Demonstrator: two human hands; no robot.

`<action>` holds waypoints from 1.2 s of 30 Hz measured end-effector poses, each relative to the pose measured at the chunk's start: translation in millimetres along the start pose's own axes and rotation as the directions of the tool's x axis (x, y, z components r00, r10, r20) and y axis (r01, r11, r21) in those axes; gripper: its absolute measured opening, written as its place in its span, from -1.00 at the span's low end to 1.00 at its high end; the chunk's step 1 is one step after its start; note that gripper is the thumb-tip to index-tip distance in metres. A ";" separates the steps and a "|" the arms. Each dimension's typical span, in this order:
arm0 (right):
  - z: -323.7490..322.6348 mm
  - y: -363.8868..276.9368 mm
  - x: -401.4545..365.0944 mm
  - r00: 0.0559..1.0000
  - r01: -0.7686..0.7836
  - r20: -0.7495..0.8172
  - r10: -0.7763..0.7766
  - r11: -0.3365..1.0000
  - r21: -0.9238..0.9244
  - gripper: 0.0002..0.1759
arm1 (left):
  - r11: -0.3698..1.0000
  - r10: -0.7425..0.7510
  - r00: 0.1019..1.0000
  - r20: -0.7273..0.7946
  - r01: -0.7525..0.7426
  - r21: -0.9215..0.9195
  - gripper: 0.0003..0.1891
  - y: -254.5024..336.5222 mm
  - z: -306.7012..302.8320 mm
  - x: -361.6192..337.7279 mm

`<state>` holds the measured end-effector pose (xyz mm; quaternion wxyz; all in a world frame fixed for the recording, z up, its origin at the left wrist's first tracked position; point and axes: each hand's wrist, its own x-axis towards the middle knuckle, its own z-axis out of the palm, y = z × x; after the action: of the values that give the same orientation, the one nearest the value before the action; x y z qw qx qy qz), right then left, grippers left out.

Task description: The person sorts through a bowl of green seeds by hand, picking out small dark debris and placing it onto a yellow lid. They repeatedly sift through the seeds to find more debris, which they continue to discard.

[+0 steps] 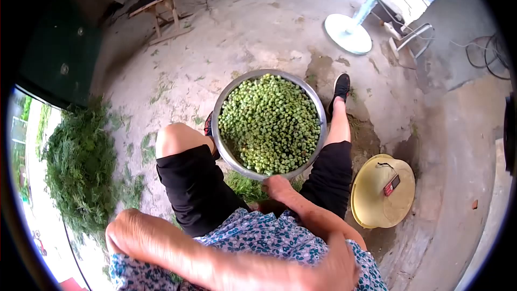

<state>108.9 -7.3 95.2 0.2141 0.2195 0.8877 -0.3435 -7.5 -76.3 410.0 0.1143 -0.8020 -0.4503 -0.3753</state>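
A wide metal bowl [216, 143], full of small green berry-like pieces [269, 121], stands between the knees. My right hand [277, 186] is closed at the bowl's near rim; its fingertips are curled, and what they hold, if anything, is hidden. My left forearm crosses in front of the patterned shirt [264, 237]. At its end, my left hand [339, 267] lies against my right arm near the elbow, smeared by motion, with its fingers unclear.
Green feathery plants [81, 161] are heaped at the left. A yellow round stool or lid [371, 205] at the right carries a red phone [392, 185]. Farther off are a fan base [347, 35], a wooden bench [161, 8] and dark cables [487, 56].
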 end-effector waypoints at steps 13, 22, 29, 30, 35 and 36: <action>-64.3 41.6 56.9 0.709 0.122 -0.705 -0.024 0.989 0.088 -0.82 | -0.210 -0.953 -0.284 0.109 0.355 -0.911 -0.75 -216.0 -1.1 -189.8; -91.6 40.5 124.6 0.659 0.057 -0.751 -0.024 0.998 0.018 -0.76 | -0.206 -0.978 -0.127 0.166 0.449 -0.869 -0.76 -220.5 -6.9 -155.7; -93.2 54.7 145.7 0.746 -0.076 -0.662 -0.072 0.978 -0.193 -0.87 | -0.203 -0.979 -0.108 0.172 0.467 -0.861 -0.76 -225.0 -7.2 -150.7; -94.0 52.5 145.2 0.714 -0.053 -0.699 -0.038 0.993 -0.109 -0.89 | -0.201 -0.979 -0.107 0.171 0.468 -0.860 -0.77 -224.9 -6.4 -149.8; -106.8 51.2 128.2 0.767 0.117 -0.493 0.411 0.665 0.737 -0.94 | -0.198 -0.980 -0.080 0.182 0.464 -0.863 -0.77 -223.3 -3.7 -148.0; -107.9 52.6 123.3 0.776 0.126 -0.429 0.462 0.553 0.824 -0.94 | -0.201 -0.979 -0.075 0.187 0.460 -0.865 -0.77 -222.7 -3.7 -147.6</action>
<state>12.3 133.6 75.1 -0.1730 0.4792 0.6166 -0.6002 -235.4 -45.6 274.1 -0.3672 -0.0668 -0.5855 -0.7196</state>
